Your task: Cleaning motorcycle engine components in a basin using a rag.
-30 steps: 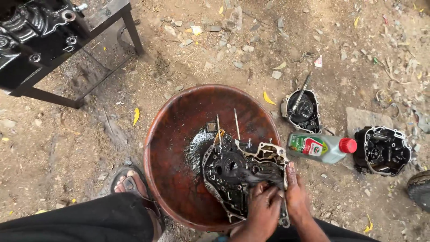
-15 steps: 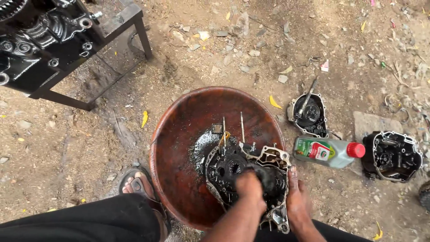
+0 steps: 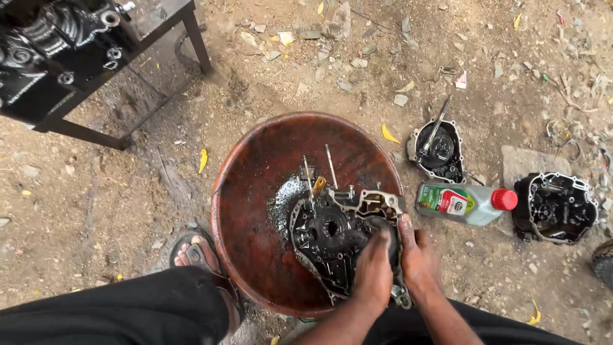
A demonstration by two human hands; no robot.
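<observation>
A black, oily engine casing (image 3: 332, 246) lies tilted in a round rust-brown metal basin (image 3: 255, 191), beside a small pool of dark liquid (image 3: 287, 198). My left hand (image 3: 373, 271) rests on top of the casing with its fingers curled down over a dark patch. Whether it grips a cloth or the bare casing is hidden. My right hand (image 3: 418, 255) clasps the casing's right edge at the basin rim. Two thin metal studs (image 3: 329, 165) stick up from the casing's far side.
A plastic oil bottle with a red cap (image 3: 466, 203) lies on the dirt to the right, between two engine covers (image 3: 439, 148) (image 3: 554, 206). A black metal stand carrying an engine (image 3: 70, 57) is at the top left. My sandalled foot (image 3: 198, 252) touches the basin's left rim.
My left hand has rubbed across the casing, first up towards its middle, then back to its right part. The right hand has kept its hold on the edge.
</observation>
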